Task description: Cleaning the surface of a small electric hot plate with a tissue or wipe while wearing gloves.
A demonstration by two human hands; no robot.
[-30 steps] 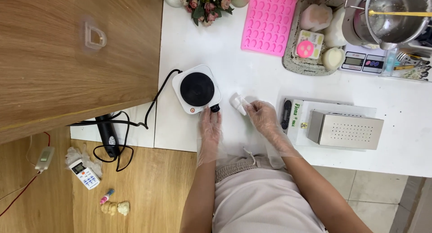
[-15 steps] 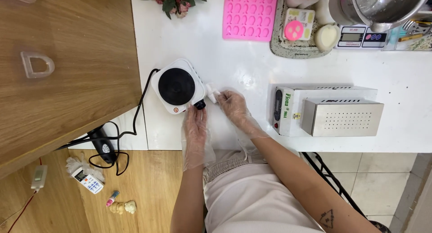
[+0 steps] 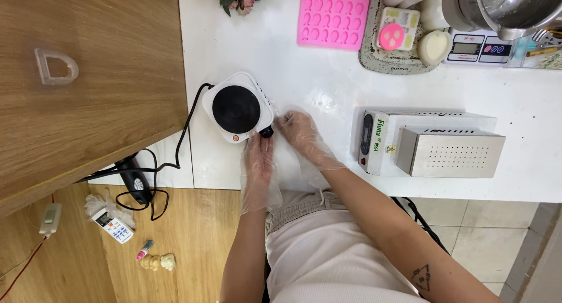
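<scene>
Two gloved hands are seen at a small white hotplate (image 3: 238,107) near the front edge of a white counter (image 3: 328,92). At far left a wooden top (image 3: 88,74) is shown with a clear D-shaped handle (image 3: 55,66) on it; below it, on the floor, a remote (image 3: 113,226) lies by a coiled black cable (image 3: 140,183). The cable is led up to the hotplate's left side. The left hand (image 3: 258,158) is laid just below the hotplate, its fingertips brought to the black knob (image 3: 267,131) at the lower right corner — whether the knob is pinched or only touched cannot be told. The right hand (image 3: 301,133) is held just right of the knob, fingers loosely curled, touching the hotplate's edge; nothing is seen grasped in it. Further right a white machine (image 3: 380,140) with a perforated metal box (image 3: 451,153) stands well apart from the hands. Behind — a pink mould (image 3: 333,16), a tray (image 3: 374,60), a scale (image 3: 477,47) and a steel pot (image 3: 509,7).
</scene>
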